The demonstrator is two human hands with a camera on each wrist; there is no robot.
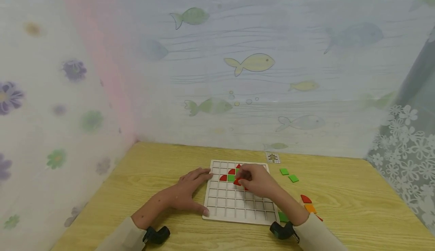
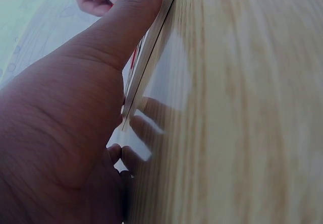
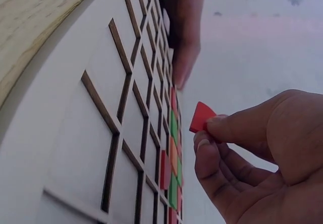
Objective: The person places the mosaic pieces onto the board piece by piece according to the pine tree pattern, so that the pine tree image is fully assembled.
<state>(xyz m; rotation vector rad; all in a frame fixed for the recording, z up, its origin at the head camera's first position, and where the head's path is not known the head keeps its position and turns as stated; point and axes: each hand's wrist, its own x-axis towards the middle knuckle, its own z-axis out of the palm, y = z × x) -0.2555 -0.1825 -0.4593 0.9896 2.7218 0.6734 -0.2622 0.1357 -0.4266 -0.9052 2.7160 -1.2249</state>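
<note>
A pale wooden grid board [image 1: 225, 205] lies on the table. My left hand [image 1: 187, 194] rests along its left side, fingers extended, fingertips at the upper edge and thumb at the near corner. My right hand [image 1: 259, 181] is over the board, pinching a red quarter-circle tile [image 3: 202, 116] between thumb and fingertips. In the right wrist view this tile is apart from the grid. Set in the squares are red tiles [image 1: 223, 177], a green tile [image 1: 231, 177] and, in the right wrist view, an orange tile [image 3: 173, 153]. The right hand hides part of the pattern in the head view.
Right of the board lie green square tiles [image 1: 293, 178], a red rounded tile [image 1: 306, 199], an orange tile [image 1: 310, 208] and another green piece [image 1: 283, 217] near the right forearm. A small pattern card [image 1: 273, 157] lies behind the board. Printed curtains [image 1: 217, 70] hang behind and left.
</note>
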